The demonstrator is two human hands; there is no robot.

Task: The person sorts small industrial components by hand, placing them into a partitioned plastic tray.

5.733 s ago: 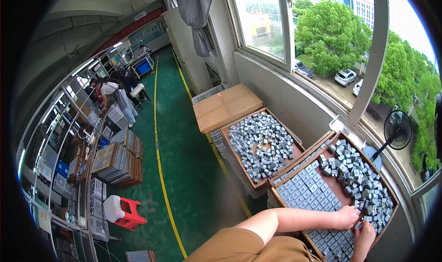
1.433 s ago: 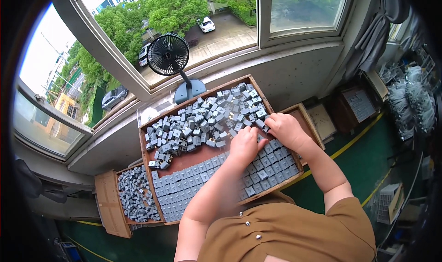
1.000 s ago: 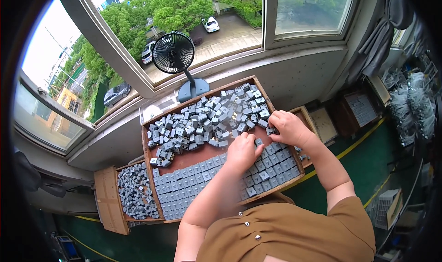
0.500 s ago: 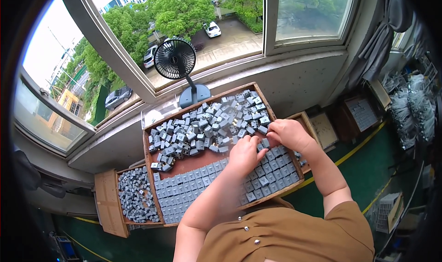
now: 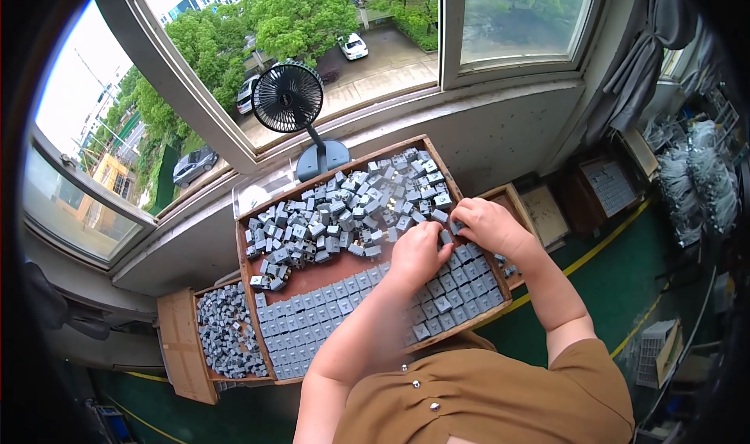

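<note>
I see my left hand and right hand curled over small grey cube-shaped parts in a shallow wooden tray below the window; I cannot tell what either grips. A black desk fan stands behind.

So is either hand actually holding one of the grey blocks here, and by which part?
Cannot be told: both the left hand and right hand rest curled on the grey blocks in the wooden tray.

Small grey blocks: loose heap in far half of wooden tray; near half laid in neat rows.
</note>
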